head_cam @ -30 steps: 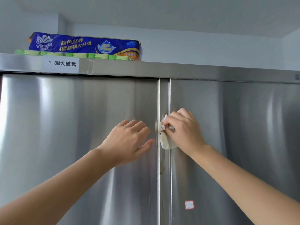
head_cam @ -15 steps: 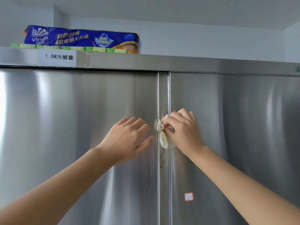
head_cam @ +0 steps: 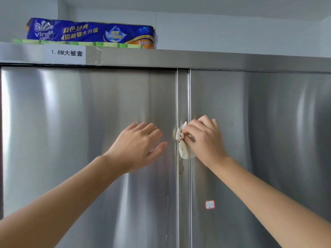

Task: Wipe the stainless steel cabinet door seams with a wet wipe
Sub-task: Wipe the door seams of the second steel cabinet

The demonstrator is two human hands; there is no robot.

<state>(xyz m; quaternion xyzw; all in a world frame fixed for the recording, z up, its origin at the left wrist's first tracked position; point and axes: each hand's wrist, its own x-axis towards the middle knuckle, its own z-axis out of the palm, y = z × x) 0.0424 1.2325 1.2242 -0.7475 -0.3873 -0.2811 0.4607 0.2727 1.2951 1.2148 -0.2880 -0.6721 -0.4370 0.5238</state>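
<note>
The wet wipe (head_cam: 183, 148) is scrunched into a white wad and pressed right onto the center seam strip (head_cam: 183, 97) between the two stainless steel doors, a bit right of frame center. The right hand (head_cam: 206, 140) has it pinched in curled fingertips, hand sitting at about 3 o'clock from the wipe on the right door (head_cam: 259, 140). Just below the wipe, at 6 o'clock, there's a brownish smear (head_cam: 181, 169) on the strip. The left hand (head_cam: 138, 145) is flat and spread open on the left door (head_cam: 71, 131), at 9 o'clock from the wipe, holding nothing. Further down the right door is a small red-bordered sticker (head_cam: 210, 204). Up top, a paper label (head_cam: 66, 53) is taped on the cabinet header, with a blue Vinda tissue pack (head_cam: 89, 33) on the cabinet at 11 o'clock.
</note>
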